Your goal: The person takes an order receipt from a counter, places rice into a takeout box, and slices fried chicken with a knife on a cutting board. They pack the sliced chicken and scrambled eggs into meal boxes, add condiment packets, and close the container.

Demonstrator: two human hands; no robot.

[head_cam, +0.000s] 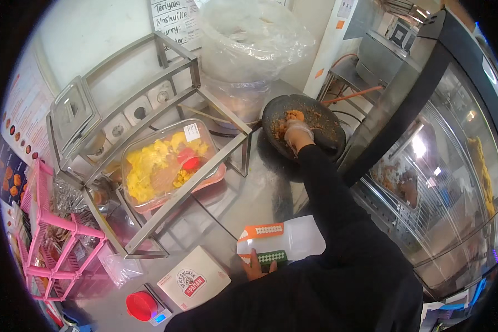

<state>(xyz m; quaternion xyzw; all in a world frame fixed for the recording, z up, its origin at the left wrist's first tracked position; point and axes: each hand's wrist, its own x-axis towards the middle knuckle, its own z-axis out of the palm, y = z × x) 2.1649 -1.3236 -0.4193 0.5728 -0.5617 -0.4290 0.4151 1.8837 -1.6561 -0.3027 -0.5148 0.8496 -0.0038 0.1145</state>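
Observation:
My right hand [297,133], in a clear plastic glove, reaches into a dark stone mortar [269,135]. Its fingertips meet an orange-brown lump of food [294,115] among crumbly bits; whether they grip it is hidden. Just right of that wrist, a dark stone pestle [328,143] lies in the mortar. My left hand [257,267] holds the near edge of an open cardboard food box [303,236], white inside with orange and green patterned flaps. A closed white printed box [195,278] is beside it on the left.
A metal frame rack [222,110] surrounds a film-covered tub of yellow food [149,166]. At front left are a small digital scale with a red cup [142,306] and a pink plastic basket [58,224]. A glass display case [435,174] borders the right; a bag-lined bucket [240,50] stands behind.

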